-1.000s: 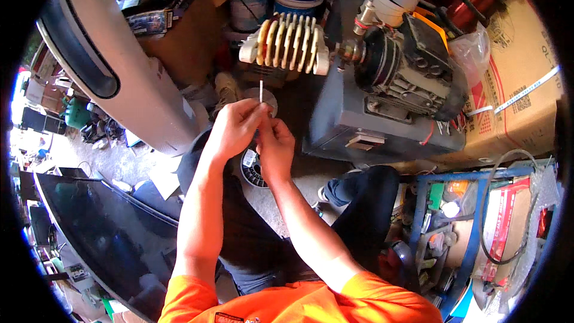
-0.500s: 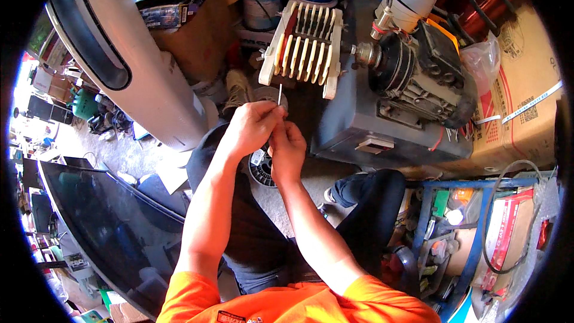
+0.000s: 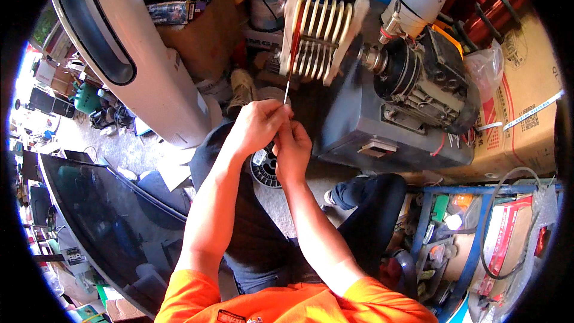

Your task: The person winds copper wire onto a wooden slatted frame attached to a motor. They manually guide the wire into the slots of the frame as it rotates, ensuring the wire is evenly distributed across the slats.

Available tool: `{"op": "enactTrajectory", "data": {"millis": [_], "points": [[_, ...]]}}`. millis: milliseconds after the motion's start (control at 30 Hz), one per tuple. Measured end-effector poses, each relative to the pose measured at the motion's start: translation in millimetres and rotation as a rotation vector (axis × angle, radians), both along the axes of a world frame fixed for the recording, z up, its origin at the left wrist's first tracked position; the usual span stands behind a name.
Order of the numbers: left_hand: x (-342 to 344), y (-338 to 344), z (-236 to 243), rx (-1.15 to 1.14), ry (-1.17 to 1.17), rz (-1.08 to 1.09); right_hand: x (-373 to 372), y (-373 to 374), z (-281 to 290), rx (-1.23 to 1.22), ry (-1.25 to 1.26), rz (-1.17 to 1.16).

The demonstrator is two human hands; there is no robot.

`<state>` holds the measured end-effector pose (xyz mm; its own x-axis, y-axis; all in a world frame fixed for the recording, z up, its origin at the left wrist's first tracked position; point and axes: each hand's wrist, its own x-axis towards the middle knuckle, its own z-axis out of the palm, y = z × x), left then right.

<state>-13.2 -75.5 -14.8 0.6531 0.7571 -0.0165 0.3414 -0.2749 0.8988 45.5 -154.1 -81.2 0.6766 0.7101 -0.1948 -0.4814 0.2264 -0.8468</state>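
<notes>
My left hand (image 3: 258,124) is closed, its fingertips pinching the lower end of a thin white tube (image 3: 287,91). Just below and to the right, my right hand (image 3: 293,151) is closed too, its fingers touching the left ones; what they hold is hidden. From the tube's upper end a fine reddish-brown strand (image 3: 291,70) leads up to a coil-winding former (image 3: 326,21) with several cream plates. Reddish wire (image 3: 295,33) lies in the former's leftmost gap. The former sits beside the shaft of an electric motor (image 3: 427,84) on a grey machine base (image 3: 353,122).
Below my hands a black slotted reel (image 3: 267,170) stands on the floor between my legs. A tall white appliance (image 3: 143,84) and a dark glass panel (image 3: 113,215) are at left. Cartons (image 3: 526,107), copper-coloured spools (image 3: 493,9) and a blue-framed rack (image 3: 421,221) fill the right.
The cream former has turned and now sits at a different angle. Both hands stay closed around the same spot, while the whole view has shifted slightly.
</notes>
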Motion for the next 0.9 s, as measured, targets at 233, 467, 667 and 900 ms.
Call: {"op": "enactTrajectory", "data": {"millis": [233, 467, 667, 900], "points": [[-0.9, -0.1, 1.8, -0.012, -0.009, 0.005, -1.4, 0.6, 6.4, 0.014, 0.031, 0.008], [-2.4, -0.9, -2.3, 0.001, -0.027, 0.009, -3.0, -1.0, 6.7, -0.049, -0.012, -0.008], [1.0, -0.9, -5.6, -0.033, -0.055, 0.020, -2.3, 2.5, 4.2, 0.001, -0.022, -0.014], [-3.5, -0.5, -1.2, -0.013, -0.010, 0.013, -5.5, 1.9, 3.2, -0.055, -0.063, -0.013]]}}
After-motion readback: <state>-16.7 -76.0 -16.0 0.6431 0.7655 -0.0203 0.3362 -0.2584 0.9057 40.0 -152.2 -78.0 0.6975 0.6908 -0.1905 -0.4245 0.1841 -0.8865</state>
